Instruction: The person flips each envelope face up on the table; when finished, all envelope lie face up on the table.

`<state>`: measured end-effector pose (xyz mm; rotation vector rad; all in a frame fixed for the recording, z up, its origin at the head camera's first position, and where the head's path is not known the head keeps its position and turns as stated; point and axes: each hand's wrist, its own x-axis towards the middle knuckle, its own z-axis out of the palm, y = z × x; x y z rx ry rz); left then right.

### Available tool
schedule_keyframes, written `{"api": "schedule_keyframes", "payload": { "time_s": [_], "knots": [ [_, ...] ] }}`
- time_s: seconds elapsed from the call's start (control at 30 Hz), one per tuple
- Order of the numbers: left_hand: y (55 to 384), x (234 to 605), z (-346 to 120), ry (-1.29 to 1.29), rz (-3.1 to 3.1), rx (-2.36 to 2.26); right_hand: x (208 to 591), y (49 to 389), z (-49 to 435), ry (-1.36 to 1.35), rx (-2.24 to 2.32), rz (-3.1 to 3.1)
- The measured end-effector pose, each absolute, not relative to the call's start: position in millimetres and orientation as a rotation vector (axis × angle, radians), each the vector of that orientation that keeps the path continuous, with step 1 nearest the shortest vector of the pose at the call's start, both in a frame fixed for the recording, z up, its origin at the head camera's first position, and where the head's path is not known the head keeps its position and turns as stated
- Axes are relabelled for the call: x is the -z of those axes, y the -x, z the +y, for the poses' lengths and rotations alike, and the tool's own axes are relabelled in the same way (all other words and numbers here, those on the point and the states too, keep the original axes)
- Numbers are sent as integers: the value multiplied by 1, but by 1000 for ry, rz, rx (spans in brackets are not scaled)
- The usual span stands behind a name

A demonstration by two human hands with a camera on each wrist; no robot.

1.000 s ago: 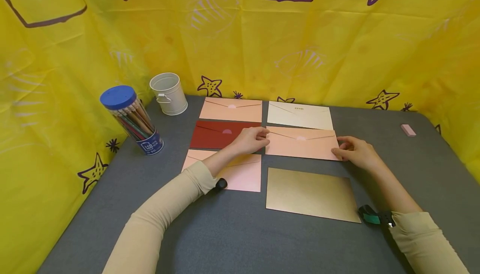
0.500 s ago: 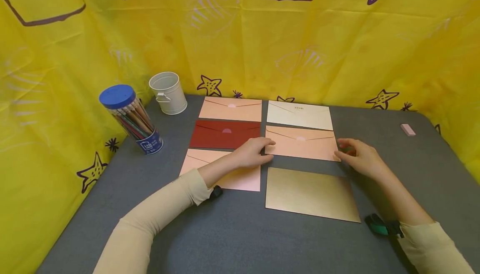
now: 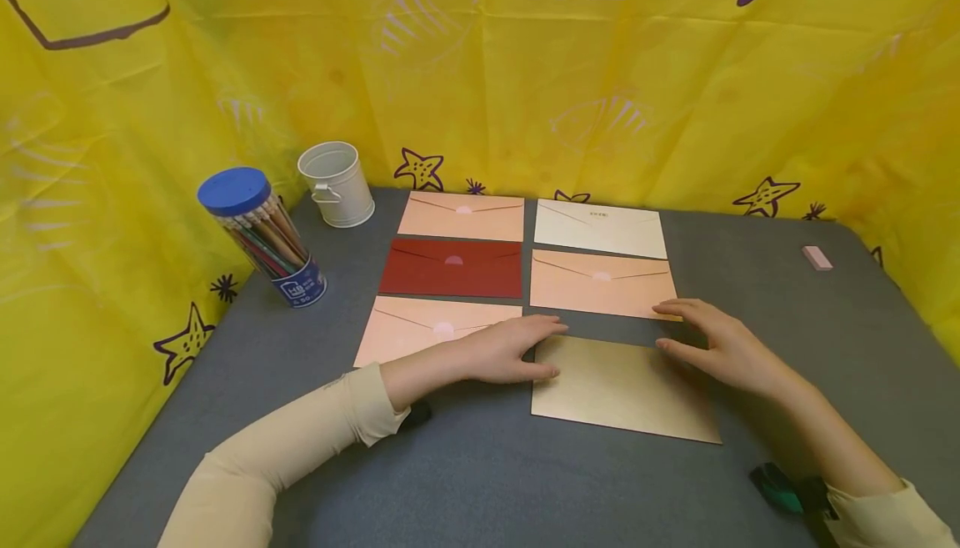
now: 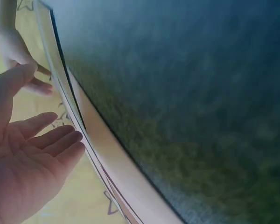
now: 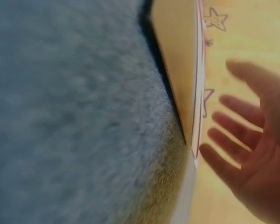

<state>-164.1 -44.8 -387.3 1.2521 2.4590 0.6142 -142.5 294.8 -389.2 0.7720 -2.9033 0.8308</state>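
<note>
In the head view a gold envelope [image 3: 622,389] lies at the front right of two columns of envelopes. My left hand [image 3: 506,350] hovers at its left edge with fingers extended and thumb apart, partly covering a light pink envelope [image 3: 420,331]. Near its right side is my right hand [image 3: 723,346], fingers spread and holding nothing. Behind the gold one lies a peach envelope [image 3: 600,285], then a cream envelope [image 3: 600,231]. A dark red envelope [image 3: 450,268] and another peach envelope [image 3: 459,218] fill the left column. Both wrist views show loosely extended, unfilled fingers.
A blue-lidded tub of pencils [image 3: 262,235] and a small white bucket [image 3: 337,185] stand at the back left. A pink eraser [image 3: 817,258] lies at the right. A yellow patterned cloth [image 3: 480,72] hangs behind the grey table [image 3: 450,481].
Both hands have let go of the right-hand peach envelope and come nearer the body, to the sides of the gold one. Their fingers have straightened. The envelopes have barely moved.
</note>
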Motion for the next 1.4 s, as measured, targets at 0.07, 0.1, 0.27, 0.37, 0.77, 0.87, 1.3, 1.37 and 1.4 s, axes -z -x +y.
{"api": "schedule_keyframes", "payload": {
  "time_s": [0.07, 0.1, 0.27, 0.37, 0.77, 0.87, 1.3, 1.37, 1.4],
  "knots": [
    [159, 387, -46, -1267, 2437, -574, 391, 137, 294, -864, -837, -2894],
    [156, 387, -47, -1276, 2428, -549, 391, 135, 294, -912, -845, -2893],
    [147, 389, -49, -1351, 2425, -384, 396, 121, 293, -1072, -886, -2940],
    [144, 390, -49, -1396, 2444, -281, 399, 114, 293, -1115, -888, -2997],
    [144, 395, -50, -1379, 2493, -170, 400, 104, 292, -1204, -858, -3077],
    [143, 394, -49, -1380, 2501, -142, 400, 103, 292, -1216, -837, -3064],
    [141, 391, -47, -1421, 2498, -45, 398, 104, 292, -1187, -788, -3072],
    [141, 391, -48, -1433, 2500, -42, 397, 103, 292, -1173, -783, -3090],
    [141, 391, -48, -1435, 2501, -44, 397, 103, 292, -1170, -782, -3093]
  ]
}}
